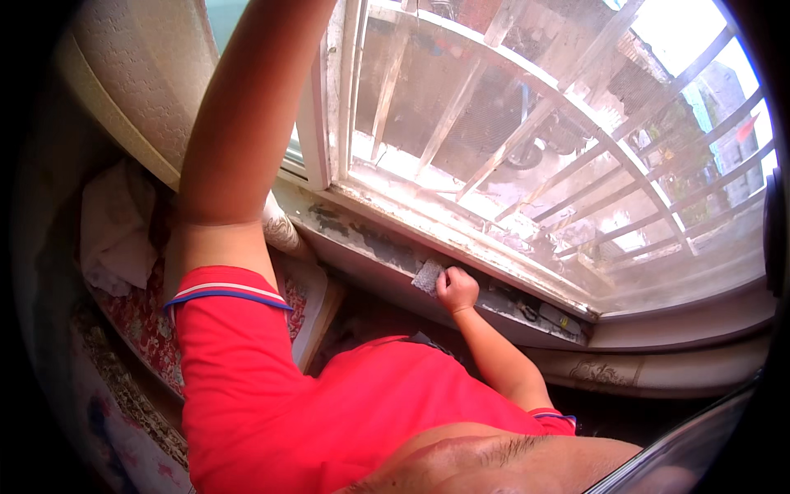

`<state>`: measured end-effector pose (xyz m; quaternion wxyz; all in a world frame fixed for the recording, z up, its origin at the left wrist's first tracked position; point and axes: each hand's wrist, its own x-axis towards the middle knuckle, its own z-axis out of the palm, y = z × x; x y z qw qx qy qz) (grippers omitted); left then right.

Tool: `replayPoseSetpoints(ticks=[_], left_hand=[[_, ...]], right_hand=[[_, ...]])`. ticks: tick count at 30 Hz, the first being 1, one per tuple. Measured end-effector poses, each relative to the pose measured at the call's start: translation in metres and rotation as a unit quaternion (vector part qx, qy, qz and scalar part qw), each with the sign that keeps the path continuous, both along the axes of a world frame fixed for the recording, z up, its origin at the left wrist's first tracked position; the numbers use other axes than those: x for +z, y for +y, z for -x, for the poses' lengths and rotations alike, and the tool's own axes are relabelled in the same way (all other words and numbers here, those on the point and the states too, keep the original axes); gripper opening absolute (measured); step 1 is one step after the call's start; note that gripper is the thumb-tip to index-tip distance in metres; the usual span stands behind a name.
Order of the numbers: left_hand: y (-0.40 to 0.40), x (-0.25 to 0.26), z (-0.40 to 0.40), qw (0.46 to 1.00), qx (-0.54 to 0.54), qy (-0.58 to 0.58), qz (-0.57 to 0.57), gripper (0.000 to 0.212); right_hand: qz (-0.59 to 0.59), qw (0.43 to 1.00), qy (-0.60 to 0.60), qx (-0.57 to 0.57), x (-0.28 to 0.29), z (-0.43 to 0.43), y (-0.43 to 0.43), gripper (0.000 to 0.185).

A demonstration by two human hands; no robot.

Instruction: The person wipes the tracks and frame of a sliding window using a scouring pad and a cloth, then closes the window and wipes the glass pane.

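Note:
My left arm reaches up past the top edge of the view beside the window frame, and its hand is out of view. My right hand (458, 289) rests at the edge of the windowsill (376, 238), its fingers curled on a small grey, textured pad or piece of crinkled wrap (427, 276); which of these it is, I cannot tell. The sill's surface is worn, with dark patches. Just beyond it stands the window's white lower frame (457, 241), stained with dirt. The pane above the sill looks hazy.
White metal bars (518, 139) curve outside the window. Curtains hang at the left (142, 80) and lie low at the right (617, 370). A dark cord-like item (528, 312) is on the sill's right end. Floral fabric (139, 327) and a pale cloth (114, 247) lie at the left.

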<state>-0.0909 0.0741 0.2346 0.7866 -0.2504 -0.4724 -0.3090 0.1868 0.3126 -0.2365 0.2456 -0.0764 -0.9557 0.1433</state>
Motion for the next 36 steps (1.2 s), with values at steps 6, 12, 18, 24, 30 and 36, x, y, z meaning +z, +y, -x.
replayPoseSetpoints(ticks=[6,12,18,24,30,36], left_hand=[[0.023,-0.154,0.007,0.992,0.021,-0.107,0.056,0.024],[0.015,-0.382,-0.051,0.907,0.025,-0.413,0.076,0.023],[-0.003,-0.427,-0.065,0.836,-0.035,-0.544,0.066,0.034],[0.074,-0.401,-0.112,0.805,-0.111,-0.582,-0.031,0.027],[0.109,-0.412,-0.168,0.762,-0.212,-0.601,0.118,0.021],[0.093,-0.403,-0.178,0.751,-0.292,-0.542,0.24,0.031]], right_hand=[[0.018,1.0,0.015,0.002,0.003,0.001,-0.002,0.017],[0.017,1.0,0.026,0.001,0.005,0.005,-0.006,0.017],[-0.003,1.0,0.012,0.007,-0.001,0.005,-0.003,0.016],[0.003,1.0,-0.001,-0.014,0.006,-0.001,-0.003,0.016],[-0.027,1.0,0.005,-0.003,-0.003,0.003,-0.002,0.018],[-0.022,1.0,0.017,0.006,0.0,0.004,-0.005,0.018]])
